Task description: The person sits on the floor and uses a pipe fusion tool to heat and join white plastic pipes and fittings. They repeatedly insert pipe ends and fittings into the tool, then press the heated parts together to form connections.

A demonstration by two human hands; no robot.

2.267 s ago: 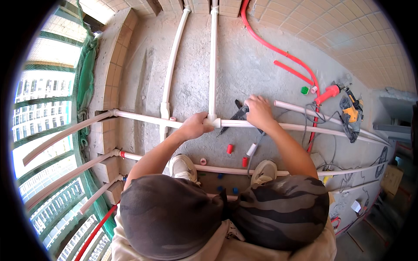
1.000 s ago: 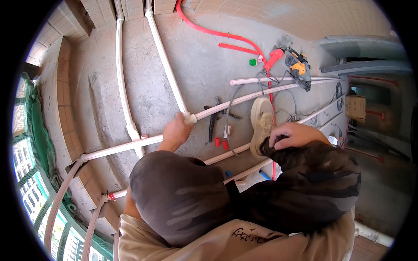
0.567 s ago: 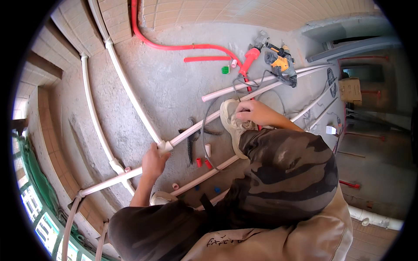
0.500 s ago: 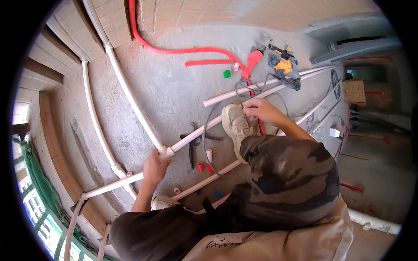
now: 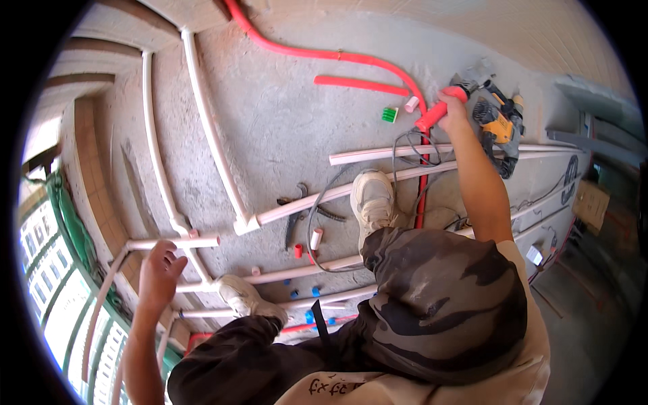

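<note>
My right hand [image 5: 453, 109] is closed around the red body of a corded angle grinder [image 5: 430, 120], near the floor at the far right. The grinder's grey head points away from me, and its cable [image 5: 406, 138] loops back. My left hand [image 5: 160, 273] is raised, fingers apart and holding nothing, close to a pale pink pipe [image 5: 206, 241] whose cut end faces right. Beyond a gap from that end sits an elbow fitting [image 5: 247, 224], joining a long pipe [image 5: 210, 128] and a slanting pipe [image 5: 317, 200]. My shoe [image 5: 372, 196] is over the slanting pipe.
A yellow and black rotary hammer [image 5: 498, 127] lies beside the grinder. Black pipe cutters [image 5: 291, 226] rest by the slanting pipe. Red conduit [image 5: 304, 51], a green block [image 5: 390, 115], short pipe pieces and several blue caps [image 5: 316, 291] are on the concrete. Green netting [image 5: 71, 223] hangs at left.
My left hand has let go of the pipe by the elbow and moved left. My right hand has gone from beside my shoe to the grinder and gripped it. The view has shifted.
</note>
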